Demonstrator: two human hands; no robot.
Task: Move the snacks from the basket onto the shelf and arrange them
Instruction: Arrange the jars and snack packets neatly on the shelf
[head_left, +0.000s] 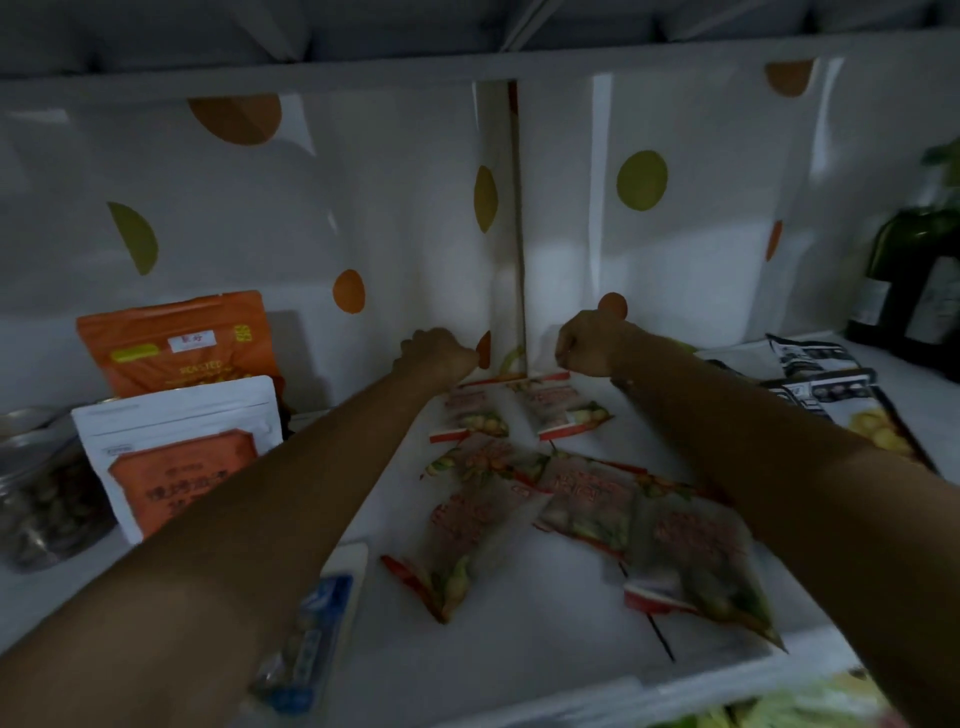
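Both arms reach to the back of the shelf (519, 644). The left hand (439, 356) and right hand (592, 345) are curled, each at the top edge of a small snack: the left packet (475, 413) and the right packet (558, 410) lie side by side by the back wall. The fingers are turned away, so I cannot tell whether they pinch anything. More loose packets (587, 506) lie in front. An orange pouch (176, 343) and a white pouch (176, 452) stand at the left, a bottle (914, 275) at the right.
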